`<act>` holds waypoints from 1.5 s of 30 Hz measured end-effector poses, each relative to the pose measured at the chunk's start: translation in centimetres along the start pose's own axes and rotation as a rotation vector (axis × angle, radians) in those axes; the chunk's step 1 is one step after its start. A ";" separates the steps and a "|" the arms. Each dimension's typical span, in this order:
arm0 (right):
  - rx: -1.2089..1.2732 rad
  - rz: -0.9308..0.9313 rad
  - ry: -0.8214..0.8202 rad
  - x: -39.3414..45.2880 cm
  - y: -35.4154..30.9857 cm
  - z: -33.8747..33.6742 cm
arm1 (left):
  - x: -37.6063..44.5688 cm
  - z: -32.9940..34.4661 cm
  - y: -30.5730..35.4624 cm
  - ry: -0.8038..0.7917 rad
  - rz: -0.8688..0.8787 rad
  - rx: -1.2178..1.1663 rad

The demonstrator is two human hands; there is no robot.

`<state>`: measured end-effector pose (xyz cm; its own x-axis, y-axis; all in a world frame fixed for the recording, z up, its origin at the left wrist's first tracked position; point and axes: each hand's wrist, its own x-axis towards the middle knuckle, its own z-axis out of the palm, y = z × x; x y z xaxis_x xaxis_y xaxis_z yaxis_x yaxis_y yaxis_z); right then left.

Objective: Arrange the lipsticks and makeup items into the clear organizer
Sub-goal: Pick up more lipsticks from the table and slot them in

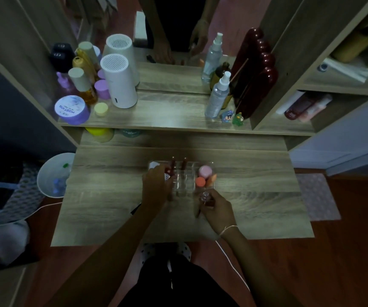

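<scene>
Reaching over the clear organizer (184, 185), left hand (156, 187) grips a lipstick (168, 175).

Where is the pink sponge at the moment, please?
In the head view the pink sponge sits in the right end of the clear organizer, just behind the orange sponge.

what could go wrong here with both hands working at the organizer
1. The left hand reaches into the clear organizer right beside two upright lipsticks; a brush could probably tip them.
2. The right hand holds a small clear-topped item at the organizer's near edge, next to the pink and orange sponges; pushing it in might crowd them out.
3. Dim light makes the clear dividers hard to see.
</scene>
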<state>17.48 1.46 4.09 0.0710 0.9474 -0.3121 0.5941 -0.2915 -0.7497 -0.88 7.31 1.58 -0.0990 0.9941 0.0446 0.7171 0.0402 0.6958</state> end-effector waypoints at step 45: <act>-0.178 -0.308 0.145 9.1 -4.8 1.0 | -7.1 2.3 -3.7 -0.472 0.405 0.447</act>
<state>14.52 11.31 4.26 -0.0276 0.9996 0.0079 0.7343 0.0256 -0.6784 -1.25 0.31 -2.90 0.4641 0.8735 -0.1468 0.8554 -0.3991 0.3301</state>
